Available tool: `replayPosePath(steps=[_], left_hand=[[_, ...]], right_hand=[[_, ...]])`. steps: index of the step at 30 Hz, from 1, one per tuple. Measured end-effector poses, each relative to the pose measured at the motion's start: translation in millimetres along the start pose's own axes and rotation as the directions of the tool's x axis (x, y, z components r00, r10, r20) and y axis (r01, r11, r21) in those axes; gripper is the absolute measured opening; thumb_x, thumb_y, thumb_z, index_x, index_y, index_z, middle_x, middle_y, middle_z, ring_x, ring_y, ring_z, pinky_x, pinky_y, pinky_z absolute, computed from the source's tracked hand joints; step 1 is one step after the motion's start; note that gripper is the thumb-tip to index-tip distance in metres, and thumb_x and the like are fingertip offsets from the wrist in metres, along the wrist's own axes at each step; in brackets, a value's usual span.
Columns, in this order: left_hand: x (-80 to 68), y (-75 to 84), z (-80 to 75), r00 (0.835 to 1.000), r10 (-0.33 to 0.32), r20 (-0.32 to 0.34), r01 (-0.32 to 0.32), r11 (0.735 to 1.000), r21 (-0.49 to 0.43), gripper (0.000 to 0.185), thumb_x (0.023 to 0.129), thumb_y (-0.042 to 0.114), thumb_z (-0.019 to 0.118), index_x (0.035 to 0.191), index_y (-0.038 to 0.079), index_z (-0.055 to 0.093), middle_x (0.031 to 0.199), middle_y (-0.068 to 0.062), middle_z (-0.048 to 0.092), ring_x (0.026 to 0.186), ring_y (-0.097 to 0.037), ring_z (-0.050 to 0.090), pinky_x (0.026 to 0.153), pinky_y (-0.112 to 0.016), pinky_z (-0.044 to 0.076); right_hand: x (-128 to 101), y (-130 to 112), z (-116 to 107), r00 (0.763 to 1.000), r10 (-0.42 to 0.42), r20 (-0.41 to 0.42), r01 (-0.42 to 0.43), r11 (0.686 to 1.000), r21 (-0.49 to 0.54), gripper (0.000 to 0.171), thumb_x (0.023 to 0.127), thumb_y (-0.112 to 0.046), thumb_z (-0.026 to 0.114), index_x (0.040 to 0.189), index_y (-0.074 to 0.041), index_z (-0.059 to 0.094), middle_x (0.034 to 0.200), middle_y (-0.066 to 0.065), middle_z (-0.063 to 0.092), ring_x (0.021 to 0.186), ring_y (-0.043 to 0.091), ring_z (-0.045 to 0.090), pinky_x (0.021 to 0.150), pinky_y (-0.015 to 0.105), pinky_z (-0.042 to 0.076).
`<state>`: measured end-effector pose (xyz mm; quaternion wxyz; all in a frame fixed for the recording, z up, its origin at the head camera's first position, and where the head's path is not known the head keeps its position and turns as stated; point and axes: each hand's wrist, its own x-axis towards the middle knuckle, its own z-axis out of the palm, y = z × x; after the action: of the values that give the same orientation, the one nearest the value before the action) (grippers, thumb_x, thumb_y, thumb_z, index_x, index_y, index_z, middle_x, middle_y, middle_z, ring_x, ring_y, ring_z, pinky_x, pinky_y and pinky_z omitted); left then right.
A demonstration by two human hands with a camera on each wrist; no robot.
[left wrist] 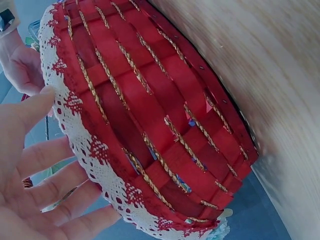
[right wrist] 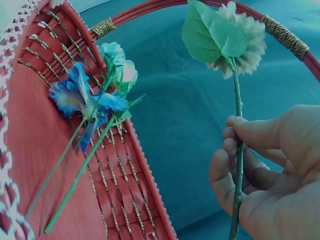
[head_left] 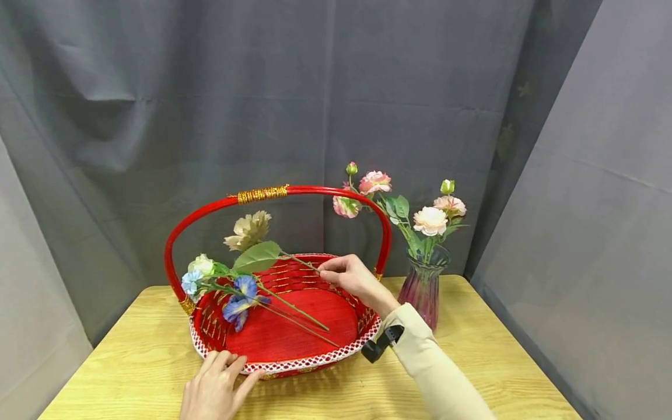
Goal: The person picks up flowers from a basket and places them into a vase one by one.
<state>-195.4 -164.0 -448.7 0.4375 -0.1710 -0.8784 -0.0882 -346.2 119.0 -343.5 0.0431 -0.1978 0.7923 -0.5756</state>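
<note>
One basket (head_left: 294, 364), one vase (head_left: 423, 286), two hands (head_left: 215, 388).

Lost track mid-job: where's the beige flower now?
Head view: beige flower held over the red basket, under its handle, stem pinched by the right hand.

Even, soft light; wrist views seem blurred, blue-tinted.

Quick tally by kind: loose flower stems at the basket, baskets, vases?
Flower stems: 3, one beige flower held by the right hand, one blue flower and one white flower in the basket
Basket: 1
Vase: 1
Total: 5
</note>
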Motion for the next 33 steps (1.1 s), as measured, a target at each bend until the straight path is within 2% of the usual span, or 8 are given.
replayPosePath(steps=[7,11,14,18,20,25,29,33], left_hand=[[0.7,0.3,-0.2,1.0,0.013,0.0,-0.013,1.0,-0.006,0.046,0.077,0.058,0.073,0.084,0.012,0.075,0.08,0.001,0.059,0.074,-0.016,0.055,0.044,-0.03,0.045],[0.7,0.2,-0.4,1.0,0.017,-0.006,-0.017,1.0,-0.008,0.053,0.085,0.064,0.062,0.084,0.012,0.075,0.08,0.001,0.059,0.074,-0.016,0.055,0.044,-0.029,0.045],[0.1,-0.1,-1.1,1.0,0.005,0.008,-0.005,1.0,0.004,0.048,0.079,0.059,0.071,0.084,0.012,0.075,0.079,0.001,0.059,0.074,-0.017,0.055,0.044,-0.029,0.045],[0.0,1.1,-2.0,0.999,-0.013,0.038,0.013,1.0,0.017,0.041,0.064,0.047,0.085,0.084,0.013,0.076,0.079,0.002,0.059,0.074,-0.016,0.054,0.044,-0.028,0.045],[0.5,1.8,-2.4,0.999,-0.008,0.035,0.007,1.0,0.012,0.041,0.065,0.048,0.085,0.083,0.013,0.075,0.079,0.002,0.059,0.074,-0.016,0.055,0.044,-0.027,0.045],[1.0,0.6,-1.8,1.0,0.019,0.007,-0.019,1.0,-0.001,0.047,0.078,0.059,0.072,0.083,0.012,0.075,0.079,0.001,0.059,0.074,-0.016,0.055,0.043,-0.028,0.045],[0.5,0.1,-2.0,1.0,0.002,0.015,-0.002,1.0,0.01,0.044,0.071,0.054,0.079,0.083,0.012,0.076,0.079,0.002,0.059,0.073,-0.016,0.055,0.045,-0.028,0.046],[0.4,0.8,-2.1,0.999,-0.013,0.033,0.013,1.0,0.019,0.041,0.062,0.047,0.086,0.083,0.012,0.076,0.079,0.002,0.058,0.073,-0.015,0.055,0.046,-0.028,0.046]], right_hand=[[-13,-3,-16,1.0,-0.023,-0.014,0.023,0.998,-0.054,0.023,0.095,-0.004,0.059,0.116,0.002,0.068,0.109,0.013,0.068,0.083,0.012,0.059,0.074,0.026,0.051],[-23,-1,-25,0.999,-0.027,-0.029,0.024,0.996,-0.089,0.02,0.096,-0.006,0.057,0.113,-0.002,0.068,0.111,0.013,0.067,0.086,0.019,0.06,0.074,0.028,0.051],[-28,1,-31,0.998,-0.036,-0.054,0.03,0.995,-0.097,0.019,0.097,-0.011,0.059,0.113,-0.005,0.069,0.102,0.01,0.067,0.08,0.019,0.057,0.07,0.028,0.048],[-33,4,-40,0.994,-0.027,-0.105,0.018,0.996,-0.084,0.019,0.097,-0.017,0.061,0.111,-0.006,0.07,0.091,0.006,0.065,0.074,0.016,0.055,0.068,0.03,0.048],[-36,4,-45,0.992,-0.021,-0.124,0.013,0.997,-0.071,0.02,0.097,-0.016,0.062,0.11,-0.005,0.071,0.09,0.003,0.066,0.076,0.016,0.057,0.071,0.031,0.05],[-46,2,-59,0.989,-0.011,-0.149,-0.002,0.997,-0.083,0.021,0.094,-0.013,0.065,0.109,0.0,0.072,0.097,0.005,0.072,0.086,0.013,0.062,0.079,0.031,0.052],[-55,-1,-71,0.986,-0.013,-0.169,-0.006,0.994,-0.112,0.024,0.092,-0.015,0.068,0.108,0.001,0.072,0.103,0.01,0.073,0.09,0.009,0.062,0.082,0.026,0.05],[-62,-6,-86,0.983,-0.039,-0.181,0.028,0.998,-0.064,0.027,0.091,-0.013,0.069,0.111,0.006,0.07,0.106,0.016,0.072,0.092,0.007,0.063,0.084,0.023,0.05]])
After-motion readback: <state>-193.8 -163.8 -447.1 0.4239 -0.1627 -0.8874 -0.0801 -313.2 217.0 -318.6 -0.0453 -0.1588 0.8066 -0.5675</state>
